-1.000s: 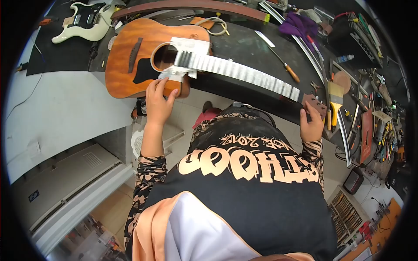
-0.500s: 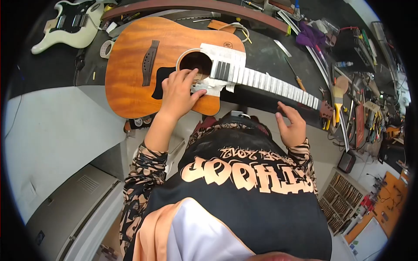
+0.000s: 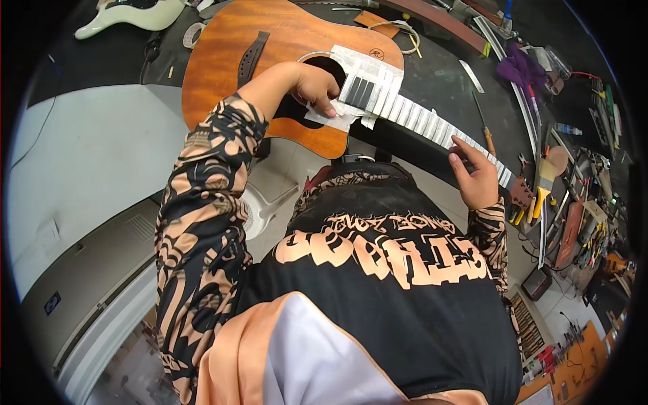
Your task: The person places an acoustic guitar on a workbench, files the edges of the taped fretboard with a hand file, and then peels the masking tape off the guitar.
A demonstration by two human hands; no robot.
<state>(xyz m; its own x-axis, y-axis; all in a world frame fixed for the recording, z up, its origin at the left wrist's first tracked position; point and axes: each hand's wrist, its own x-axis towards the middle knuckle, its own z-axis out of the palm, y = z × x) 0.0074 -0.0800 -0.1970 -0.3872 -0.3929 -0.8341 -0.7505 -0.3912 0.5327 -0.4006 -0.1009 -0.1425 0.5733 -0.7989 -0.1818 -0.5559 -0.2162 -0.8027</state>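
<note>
An acoustic guitar (image 3: 226,50) with an orange-brown wooden top lies face up, its neck pointing right. Pale masking tape (image 3: 368,59) covers the top around the fretboard end, and whitish strips run along the fretboard (image 3: 422,123). My left hand (image 3: 314,84) is over the sound hole (image 3: 331,65), fingers curled down at its edge and the thumb beside the tape. Its fingertips are hidden, so what they grip does not show. Beside the near edge of the neck, my right hand (image 3: 477,179) is open, thumb apart and index finger close to the fretboard.
A white electric guitar body (image 3: 131,17) sits at the upper left. On the dark bench (image 3: 439,74) lie a screwdriver (image 3: 489,138), a purple cloth (image 3: 521,67) and a brush (image 3: 545,179). Many tools crowd the right side. Below stands a white plastic stool (image 3: 260,209).
My left hand has turned and curled its fingers over the sound hole, where they were stretched out before. The view has shifted, and my right hand is closer to the neck.
</note>
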